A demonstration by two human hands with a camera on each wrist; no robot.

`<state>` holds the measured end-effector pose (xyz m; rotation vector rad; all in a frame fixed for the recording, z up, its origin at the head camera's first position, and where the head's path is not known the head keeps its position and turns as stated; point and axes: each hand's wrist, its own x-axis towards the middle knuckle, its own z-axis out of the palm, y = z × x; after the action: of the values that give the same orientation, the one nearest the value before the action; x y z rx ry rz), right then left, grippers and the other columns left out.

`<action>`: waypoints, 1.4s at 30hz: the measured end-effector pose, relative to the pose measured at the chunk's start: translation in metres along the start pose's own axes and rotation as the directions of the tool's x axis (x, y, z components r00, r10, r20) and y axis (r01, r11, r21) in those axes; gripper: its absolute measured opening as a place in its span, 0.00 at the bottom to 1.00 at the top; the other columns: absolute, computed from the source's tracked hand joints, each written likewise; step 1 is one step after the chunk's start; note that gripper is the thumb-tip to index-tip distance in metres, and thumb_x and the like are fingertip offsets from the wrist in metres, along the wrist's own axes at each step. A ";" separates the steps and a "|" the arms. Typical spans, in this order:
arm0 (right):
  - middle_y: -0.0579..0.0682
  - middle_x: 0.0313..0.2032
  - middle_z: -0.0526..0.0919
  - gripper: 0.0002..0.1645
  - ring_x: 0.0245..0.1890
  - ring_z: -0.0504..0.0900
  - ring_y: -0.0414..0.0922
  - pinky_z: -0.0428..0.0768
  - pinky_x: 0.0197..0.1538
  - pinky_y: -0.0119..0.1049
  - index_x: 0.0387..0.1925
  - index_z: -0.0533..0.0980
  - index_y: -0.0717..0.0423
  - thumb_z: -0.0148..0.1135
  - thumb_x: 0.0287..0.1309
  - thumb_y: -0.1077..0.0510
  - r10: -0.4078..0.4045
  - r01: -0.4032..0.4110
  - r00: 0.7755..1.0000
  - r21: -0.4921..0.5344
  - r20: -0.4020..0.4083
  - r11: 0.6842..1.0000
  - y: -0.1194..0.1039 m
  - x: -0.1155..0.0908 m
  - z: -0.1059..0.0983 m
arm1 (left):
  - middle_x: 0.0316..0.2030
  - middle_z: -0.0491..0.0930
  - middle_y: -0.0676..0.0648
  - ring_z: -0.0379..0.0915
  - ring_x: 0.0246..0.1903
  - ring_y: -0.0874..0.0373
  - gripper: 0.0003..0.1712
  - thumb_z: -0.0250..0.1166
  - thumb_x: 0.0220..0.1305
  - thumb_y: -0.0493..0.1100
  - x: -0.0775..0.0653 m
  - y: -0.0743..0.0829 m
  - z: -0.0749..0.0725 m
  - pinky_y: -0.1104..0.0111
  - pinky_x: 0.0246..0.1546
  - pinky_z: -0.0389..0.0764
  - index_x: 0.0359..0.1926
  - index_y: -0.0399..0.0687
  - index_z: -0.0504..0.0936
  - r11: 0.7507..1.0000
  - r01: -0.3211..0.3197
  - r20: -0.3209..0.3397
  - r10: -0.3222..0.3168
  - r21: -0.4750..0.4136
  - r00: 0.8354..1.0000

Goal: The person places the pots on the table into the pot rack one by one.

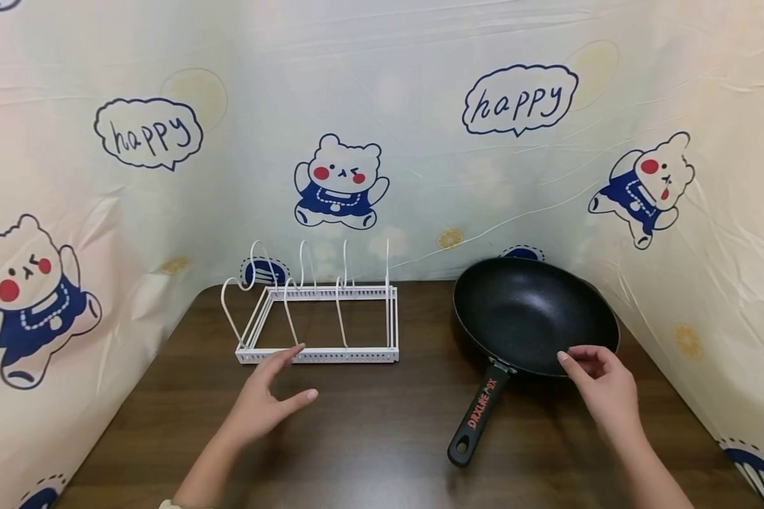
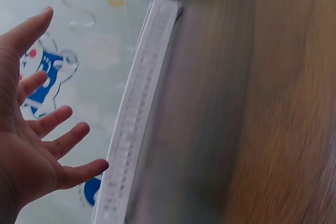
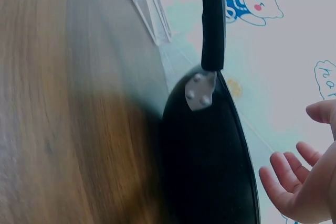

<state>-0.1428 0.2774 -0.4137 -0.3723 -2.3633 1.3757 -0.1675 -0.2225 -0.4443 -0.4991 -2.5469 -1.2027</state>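
Observation:
A white rack (image 1: 318, 355) with several looped wire dividers stands on the table, left of centre. My left hand (image 1: 264, 399) is in front of it, fingers spread and holding nothing; a fingertip overlaps the rack's front bar, and whether it touches I cannot tell. In the left wrist view that hand (image 2: 31, 145) is beside the white bar (image 2: 139, 98). To the right sits a black frying pan (image 1: 535, 318), its handle (image 1: 480, 413) pointing toward me. My right hand (image 1: 605, 389) hovers by the pan's near right rim, fingers slightly bent; the right wrist view shows it (image 3: 307, 182) empty.
The dark brown wooden table (image 1: 369, 438) carries both things. A pale cloth (image 1: 420, 177) printed with bears and speech bubbles hangs behind the table and along both sides, close to the rack and the pan.

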 end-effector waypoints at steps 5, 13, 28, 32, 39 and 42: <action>0.39 0.33 0.80 0.23 0.31 0.81 0.38 0.82 0.36 0.28 0.46 0.73 0.67 0.67 0.61 0.52 0.035 -0.058 0.990 0.171 0.133 0.984 0.000 -0.005 0.008 | 0.56 0.74 0.43 0.71 0.56 0.44 0.40 0.76 0.52 0.44 0.002 0.010 0.015 0.44 0.50 0.73 0.66 0.52 0.71 0.985 0.067 0.059 -0.059 -0.156 0.997; 0.47 0.34 0.80 0.14 0.34 0.82 0.40 0.85 0.40 0.37 0.41 0.75 0.65 0.64 0.64 0.56 0.137 -0.244 0.932 0.300 0.337 0.922 -0.006 -0.013 0.017 | 0.58 0.73 0.39 0.70 0.57 0.40 0.37 0.75 0.53 0.41 0.008 0.020 0.040 0.42 0.52 0.74 0.64 0.42 0.72 0.932 0.176 0.179 -0.124 -0.316 0.976; 0.52 0.36 0.82 0.11 0.38 0.84 0.48 0.84 0.42 0.49 0.36 0.75 0.59 0.63 0.64 0.53 0.269 -0.549 0.755 0.353 0.598 0.758 -0.005 -0.028 0.050 | 0.53 0.76 0.39 0.74 0.53 0.45 0.33 0.68 0.61 0.38 0.017 0.047 0.069 0.46 0.54 0.75 0.60 0.22 0.66 0.577 0.510 0.517 -0.170 -0.638 0.839; 0.52 0.38 0.80 0.14 0.38 0.82 0.48 0.84 0.44 0.50 0.44 0.70 0.60 0.61 0.65 0.54 0.237 -0.610 0.713 0.418 0.660 0.673 -0.006 -0.030 0.059 | 0.51 0.76 0.41 0.74 0.52 0.45 0.32 0.68 0.61 0.37 0.017 0.053 0.077 0.45 0.53 0.76 0.60 0.23 0.66 0.521 0.539 0.549 -0.153 -0.662 0.822; 0.51 0.42 0.83 0.11 0.42 0.82 0.47 0.83 0.46 0.46 0.48 0.65 0.57 0.54 0.69 0.60 0.159 -0.689 0.675 0.539 0.720 0.485 -0.004 -0.034 0.068 | 0.53 0.74 0.38 0.75 0.51 0.44 0.29 0.65 0.62 0.36 0.019 0.063 0.099 0.44 0.49 0.78 0.61 0.26 0.67 0.396 0.612 0.628 -0.106 -0.685 0.771; 0.53 0.45 0.84 0.14 0.47 0.83 0.48 0.82 0.49 0.45 0.53 0.62 0.58 0.52 0.70 0.63 0.114 -0.694 0.671 0.567 0.733 0.443 -0.004 -0.036 0.070 | 0.55 0.73 0.36 0.75 0.49 0.46 0.30 0.65 0.63 0.36 0.019 0.068 0.109 0.45 0.47 0.79 0.62 0.29 0.67 0.358 0.646 0.667 -0.080 -0.674 0.741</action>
<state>-0.1422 0.2069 -0.4486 -0.2798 -1.6495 3.0758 -0.1669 -0.0935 -0.4571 -0.4583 -2.1960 -3.0565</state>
